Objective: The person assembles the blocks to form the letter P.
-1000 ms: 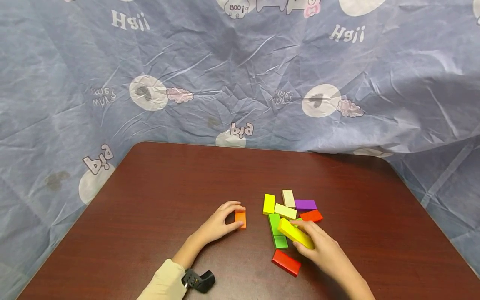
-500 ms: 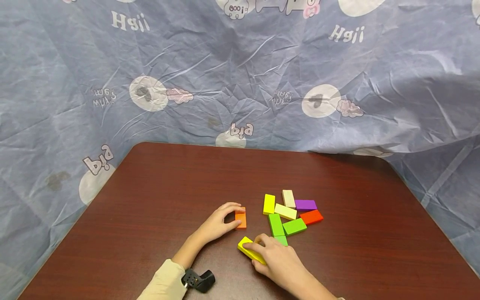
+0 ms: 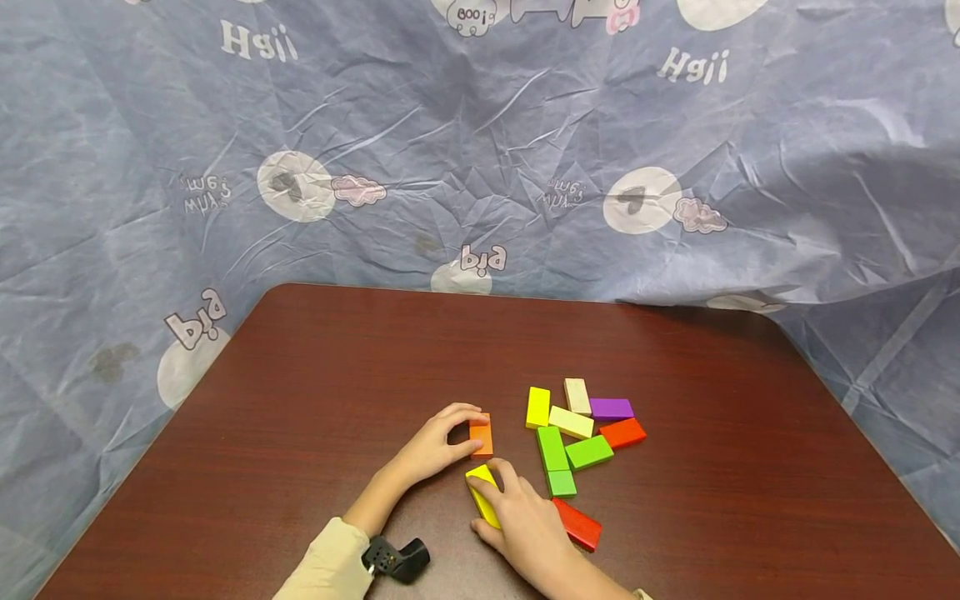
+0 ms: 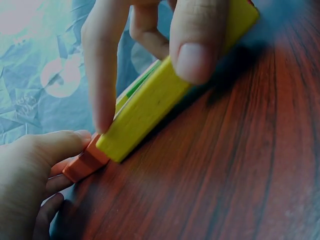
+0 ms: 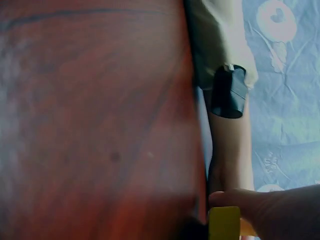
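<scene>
My left hand (image 3: pixel 435 446) rests on the table and holds an orange block (image 3: pixel 482 437) between thumb and fingers. Just below it, my right hand (image 3: pixel 525 525) grips a yellow block (image 3: pixel 482 493) by its sides. In the left wrist view the yellow block (image 4: pixel 145 112) slants with its near end close to the orange block (image 4: pixel 86 162); whether they touch I cannot tell. The right wrist view catches only one end of the yellow block (image 5: pixel 224 222) under the thumb. Part of the yellow block is hidden behind the right fingers.
Right of the hands lie green blocks (image 3: pixel 552 450), a yellow block (image 3: pixel 537 407), a pale yellow block (image 3: pixel 572 422), a beige block (image 3: pixel 577 397), a purple block (image 3: pixel 611 409) and red blocks (image 3: pixel 622 433). A patterned cloth (image 3: pixel 480 150) hangs behind the dark table (image 3: pixel 337 358).
The right hand has carried the yellow block left from the pile to beside the orange block, turning it more upright in the head view. My left hand stays in place.
</scene>
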Tool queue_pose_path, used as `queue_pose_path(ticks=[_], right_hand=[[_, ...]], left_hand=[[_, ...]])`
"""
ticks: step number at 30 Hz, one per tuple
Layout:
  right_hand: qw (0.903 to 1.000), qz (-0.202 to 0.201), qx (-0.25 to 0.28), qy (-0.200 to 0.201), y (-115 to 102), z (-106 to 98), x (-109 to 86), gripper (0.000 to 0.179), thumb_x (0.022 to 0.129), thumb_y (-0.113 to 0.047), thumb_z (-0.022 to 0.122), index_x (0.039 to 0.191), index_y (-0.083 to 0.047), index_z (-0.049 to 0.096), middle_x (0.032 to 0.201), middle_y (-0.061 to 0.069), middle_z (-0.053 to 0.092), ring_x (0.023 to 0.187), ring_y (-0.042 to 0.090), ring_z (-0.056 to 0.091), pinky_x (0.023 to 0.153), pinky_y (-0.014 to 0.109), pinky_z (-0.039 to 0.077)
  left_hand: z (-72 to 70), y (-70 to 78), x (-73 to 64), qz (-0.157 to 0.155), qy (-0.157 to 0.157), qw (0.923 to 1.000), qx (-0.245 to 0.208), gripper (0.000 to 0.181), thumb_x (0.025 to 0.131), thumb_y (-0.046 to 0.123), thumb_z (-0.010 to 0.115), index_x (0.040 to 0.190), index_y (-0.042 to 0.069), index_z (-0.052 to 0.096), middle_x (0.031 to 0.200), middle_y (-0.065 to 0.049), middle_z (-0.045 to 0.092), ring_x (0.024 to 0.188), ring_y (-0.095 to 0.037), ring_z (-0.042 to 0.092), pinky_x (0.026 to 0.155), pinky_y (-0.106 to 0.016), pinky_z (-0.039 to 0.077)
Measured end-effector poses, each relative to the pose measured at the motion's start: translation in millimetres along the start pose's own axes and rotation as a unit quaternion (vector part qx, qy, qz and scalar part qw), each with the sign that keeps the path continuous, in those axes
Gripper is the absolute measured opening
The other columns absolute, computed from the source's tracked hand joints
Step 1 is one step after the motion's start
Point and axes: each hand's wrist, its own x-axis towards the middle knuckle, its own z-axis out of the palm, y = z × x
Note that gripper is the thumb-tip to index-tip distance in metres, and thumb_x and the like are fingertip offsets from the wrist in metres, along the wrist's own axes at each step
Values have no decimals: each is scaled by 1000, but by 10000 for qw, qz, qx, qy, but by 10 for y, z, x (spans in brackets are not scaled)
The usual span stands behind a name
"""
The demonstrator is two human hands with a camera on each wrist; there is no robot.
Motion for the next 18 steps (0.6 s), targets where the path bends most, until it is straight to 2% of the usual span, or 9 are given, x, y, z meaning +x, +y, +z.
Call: queue_pose_path(ticks=[6,8,11,14,18], right_hand=[[9976,206,626,-209,-47,59,29,48,78,-37,68,121,-18,58,122,8,45,87,23,60,54,34,51],[9944,248,996,-237,-50,66,39,47,80,-33,66,122,-14,57,124,11,44,82,23,61,58,34,51],[9867,308,1567,-311,-44,72,59,45,83,-24,64,124,-8,55,128,16,42,70,16,57,57,29,49],[9811,327,1878,-345,-26,73,73,44,85,-17,62,126,-4,54,130,20,40,75,15,57,60,29,49],[9799,338,1953,-242,11,92,84,41,86,-15,60,125,-4,54,131,23,38,92,20,59,68,32,52]], left_hand=[[-4,-16,0,-7,-36,10000,7,34,83,24,65,115,14,61,124,-3,55,119,-21,49,101,-44,39],[-4,-19,1,15,-39,10000,12,33,83,24,65,115,14,61,124,-3,55,120,-21,48,101,-44,39],[-7,-16,2,32,-55,10000,4,33,83,23,65,115,14,61,125,-4,55,120,-21,48,102,-44,38],[-8,-9,2,46,-64,10000,9,33,84,23,64,115,13,61,126,-5,54,120,-22,48,101,-45,38],[-12,-2,1,53,-67,10000,-10,33,84,22,64,115,12,61,126,-6,55,121,-22,48,102,-45,38]])
